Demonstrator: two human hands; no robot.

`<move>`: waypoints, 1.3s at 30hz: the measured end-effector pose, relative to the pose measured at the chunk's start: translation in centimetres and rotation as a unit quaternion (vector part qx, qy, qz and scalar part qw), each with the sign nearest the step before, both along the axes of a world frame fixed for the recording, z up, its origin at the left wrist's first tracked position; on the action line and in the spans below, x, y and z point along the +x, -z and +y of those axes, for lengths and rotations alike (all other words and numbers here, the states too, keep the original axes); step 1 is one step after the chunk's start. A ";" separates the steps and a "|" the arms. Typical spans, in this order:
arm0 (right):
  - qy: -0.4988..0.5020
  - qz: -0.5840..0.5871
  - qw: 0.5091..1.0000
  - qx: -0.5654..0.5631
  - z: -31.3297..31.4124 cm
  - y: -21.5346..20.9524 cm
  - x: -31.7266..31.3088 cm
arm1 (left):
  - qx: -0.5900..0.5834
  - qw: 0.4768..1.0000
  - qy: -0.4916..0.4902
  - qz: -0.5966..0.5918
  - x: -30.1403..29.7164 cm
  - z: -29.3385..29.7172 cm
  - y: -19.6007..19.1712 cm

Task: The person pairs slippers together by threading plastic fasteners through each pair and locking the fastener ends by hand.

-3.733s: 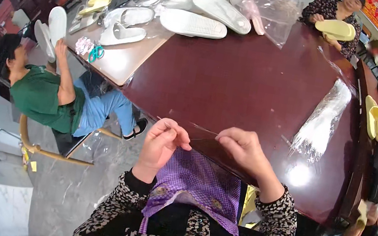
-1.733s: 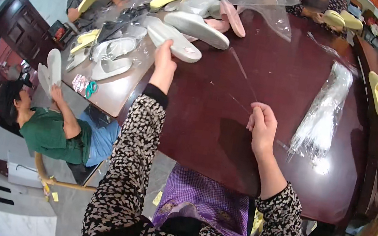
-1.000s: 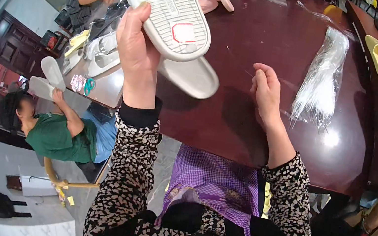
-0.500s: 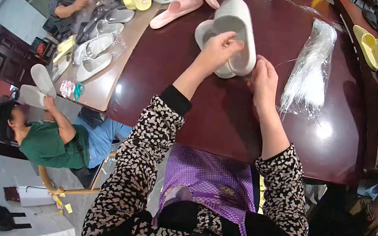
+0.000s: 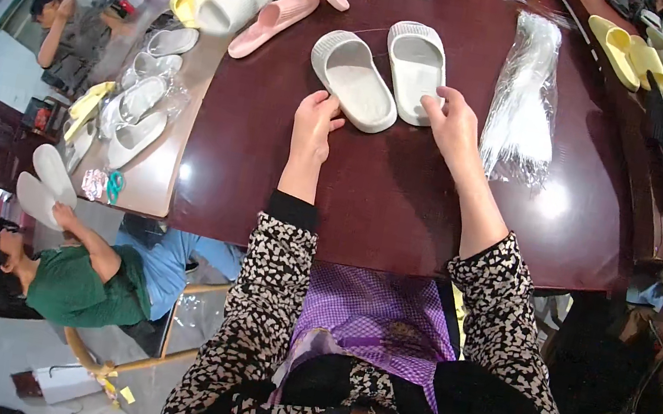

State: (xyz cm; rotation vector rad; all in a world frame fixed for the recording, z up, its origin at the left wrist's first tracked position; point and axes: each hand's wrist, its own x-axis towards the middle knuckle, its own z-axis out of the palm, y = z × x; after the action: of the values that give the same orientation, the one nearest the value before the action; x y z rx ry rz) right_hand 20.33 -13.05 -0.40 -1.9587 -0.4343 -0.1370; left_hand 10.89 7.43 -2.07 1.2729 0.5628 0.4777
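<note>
A pair of pale grey slide slippers lies toe-away on the dark red table, soles down. The left slipper (image 5: 360, 89) is angled, its heel toward the right one. Beside its outer heel edge is my left hand (image 5: 311, 132), fingers loosely bent and a little apart, seeming to touch the rim. My right hand (image 5: 455, 131) holds the right slipper (image 5: 417, 72) at the heel, thumb on the insole and fingers along the outer side. A thin clear strand shows near the left slipper's toe. To the right lies a bag of thin white strips (image 5: 525, 99).
Pink slippers (image 5: 272, 26) and yellow and grey ones lie at the far left. More slippers stand on a side table (image 5: 166, 171), with scissors (image 5: 115, 187). Yellow slides (image 5: 616, 53) and black slippers line the raised right ledge. Two people work at the left.
The slippers, earlier overlapped with one raised, now lie side by side on the table. My left hand has moved down and left; my right hand has taken the right slipper's heel.
</note>
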 end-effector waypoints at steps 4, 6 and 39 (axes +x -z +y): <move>-0.007 0.005 0.998 0.069 -0.2 -1.9 -0.8 | -0.033 0.997 -0.031 -0.055 -0.3 0.0 0.3; -0.014 -0.001 0.994 0.107 0.8 -2.8 -0.4 | 0.011 0.997 -0.060 -0.040 -0.7 0.1 0.3; 0.022 -0.044 0.971 -0.234 13.1 -1.2 5.4 | -0.036 0.995 -0.090 -0.040 -0.5 2.1 1.1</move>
State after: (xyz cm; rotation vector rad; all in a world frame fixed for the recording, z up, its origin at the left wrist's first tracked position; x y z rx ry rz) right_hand 25.75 0.06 0.81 -2.4338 -0.5144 -0.1604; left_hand 10.42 9.54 -3.18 1.1344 0.6245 0.6498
